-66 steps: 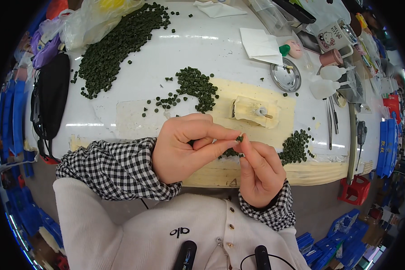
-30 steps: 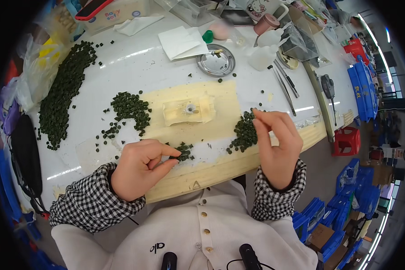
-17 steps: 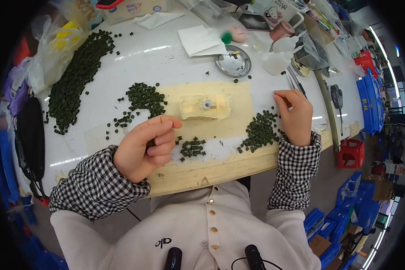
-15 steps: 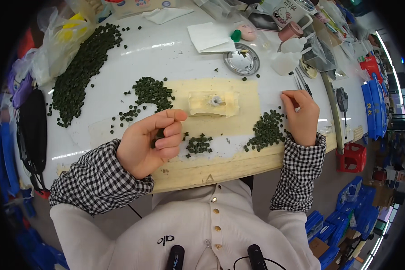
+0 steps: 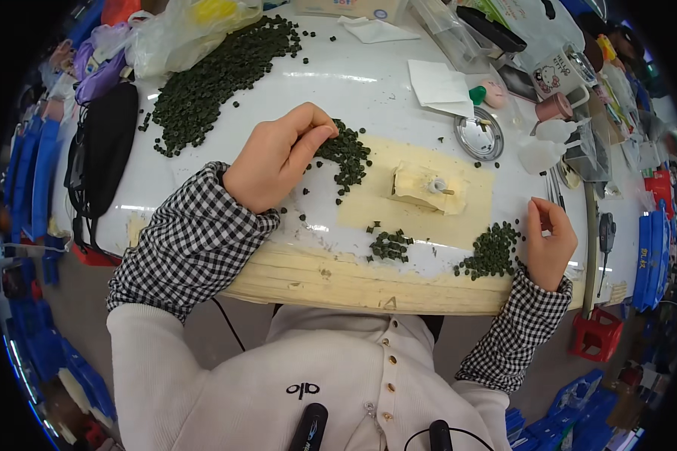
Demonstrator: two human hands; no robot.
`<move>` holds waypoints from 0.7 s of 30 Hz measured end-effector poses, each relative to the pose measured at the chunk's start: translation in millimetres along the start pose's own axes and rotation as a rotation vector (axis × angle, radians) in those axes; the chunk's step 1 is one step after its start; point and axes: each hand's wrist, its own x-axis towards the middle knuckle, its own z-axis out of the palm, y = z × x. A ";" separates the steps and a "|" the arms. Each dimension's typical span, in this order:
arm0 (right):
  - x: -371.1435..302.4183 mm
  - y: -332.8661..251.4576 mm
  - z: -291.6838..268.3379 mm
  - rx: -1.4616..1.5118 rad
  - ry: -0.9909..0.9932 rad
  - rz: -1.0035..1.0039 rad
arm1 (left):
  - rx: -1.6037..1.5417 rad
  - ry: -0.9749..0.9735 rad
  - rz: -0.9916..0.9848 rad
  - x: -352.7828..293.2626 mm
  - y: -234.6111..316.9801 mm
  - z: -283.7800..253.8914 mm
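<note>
My left hand (image 5: 274,161) is held palm down at the edge of the middle pile of small dark green pieces (image 5: 351,161). Its thumb and forefinger press together; whatever lies between them is hidden. My right hand (image 5: 551,242) rests beside the right-hand pile of the same pieces (image 5: 491,252), fingers curled and thumb close to the forefinger. I cannot make out anything in it. Between the hands, a block wrapped in yellowish tape (image 5: 414,186) sits on a pale yellow sheet (image 5: 470,222), with a small whitish round part (image 5: 435,185) on top. A smaller cluster of green pieces (image 5: 390,246) lies nearer me.
A large heap of green pieces (image 5: 210,90) spreads at the far left, beside plastic bags (image 5: 184,37) and a black pouch (image 5: 109,154). Toward the far right are a round metal lid (image 5: 479,137), white tissue (image 5: 438,86), tweezers (image 5: 555,188), a white bottle (image 5: 540,155) and a mug (image 5: 560,71).
My left hand has moved away from me to the middle pile and turned palm down, its fingers closing together. My right hand stays by its pile. The whole view has shifted.
</note>
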 end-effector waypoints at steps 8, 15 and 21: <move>-1.8 -2.5 -0.7 0.033 -0.010 0.014 | 0.189 -0.009 0.177 -3.0 2.3 3.7; -2.9 -0.5 -2.8 0.047 -0.011 -0.019 | 0.233 0.047 0.349 -5.6 1.1 7.6; -4.7 -0.5 -2.9 0.062 -0.006 -0.030 | -0.327 0.039 0.055 -8.1 -3.5 9.3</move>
